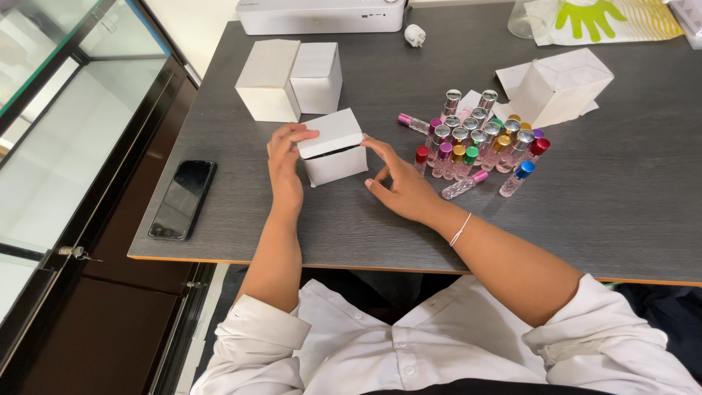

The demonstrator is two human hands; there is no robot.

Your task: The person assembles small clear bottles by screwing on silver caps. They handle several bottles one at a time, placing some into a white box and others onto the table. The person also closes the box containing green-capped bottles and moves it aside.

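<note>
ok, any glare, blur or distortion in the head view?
Head view: sharp throughout, soft even light; faint sheen on the dark table, reflections on the phone and glass cabinet; white box between both hands near-overexposed; wide-angle bends table edges.
</note>
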